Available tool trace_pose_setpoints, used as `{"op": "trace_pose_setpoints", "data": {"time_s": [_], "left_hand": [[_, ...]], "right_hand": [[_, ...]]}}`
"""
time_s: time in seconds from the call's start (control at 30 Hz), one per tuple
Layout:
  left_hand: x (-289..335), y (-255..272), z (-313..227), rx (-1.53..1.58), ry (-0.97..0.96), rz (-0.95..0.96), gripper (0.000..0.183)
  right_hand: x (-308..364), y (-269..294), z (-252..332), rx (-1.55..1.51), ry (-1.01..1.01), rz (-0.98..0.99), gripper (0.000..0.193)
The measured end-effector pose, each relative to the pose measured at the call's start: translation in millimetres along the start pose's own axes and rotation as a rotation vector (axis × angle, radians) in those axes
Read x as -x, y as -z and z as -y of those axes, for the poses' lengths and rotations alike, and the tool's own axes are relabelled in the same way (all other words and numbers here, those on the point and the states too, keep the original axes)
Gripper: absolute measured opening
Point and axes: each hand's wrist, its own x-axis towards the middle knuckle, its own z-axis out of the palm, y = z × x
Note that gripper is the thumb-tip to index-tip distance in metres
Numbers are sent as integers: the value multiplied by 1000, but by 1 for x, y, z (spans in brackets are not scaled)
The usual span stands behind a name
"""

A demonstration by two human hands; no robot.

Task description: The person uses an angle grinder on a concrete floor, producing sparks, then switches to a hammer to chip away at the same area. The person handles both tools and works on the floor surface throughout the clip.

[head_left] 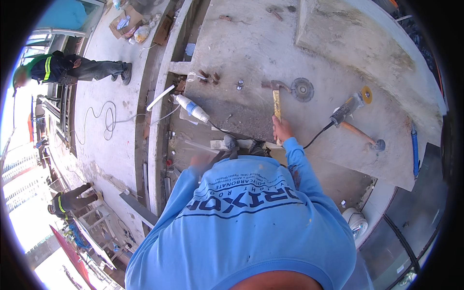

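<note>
My right hand is wrapped round the lower end of the yellow handle of a claw hammer. The hammer's head points away from me, over the concrete slab, close to a round grey disc. My left hand is low at my left side, smeared by motion, so its fingers do not show clearly. A pale blurred streak lies just beyond it; I cannot tell whether the hand touches it. An angle grinder with a yellow disc lies right of the hammer, its black cord running toward me.
Another wooden-handled hammer lies by the grinder, and a blue tube-shaped tool farther right. Left are a white-and-blue bottle-shaped thing, a white strip and rusty bolts. Two people stand beyond the ledge.
</note>
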Motion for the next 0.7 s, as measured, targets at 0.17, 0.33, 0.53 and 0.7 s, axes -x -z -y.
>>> {"op": "trace_pose_setpoints", "data": {"time_s": [0.17, 0.33, 0.53, 0.7], "left_hand": [[-38, 33, 13, 159, 95, -195, 37], [-44, 34, 25, 160, -64, -241, 37], [-28, 29, -12, 70, 58, -62, 40], [-17, 3, 14, 238, 128, -78, 41]], "right_hand": [[1, 18, 0, 820, 421, -343, 41], [9, 79, 27, 491, 599, -817, 40], [20, 158, 43, 360, 493, -974, 39], [13, 139, 44, 432, 554, -891, 43]]}}
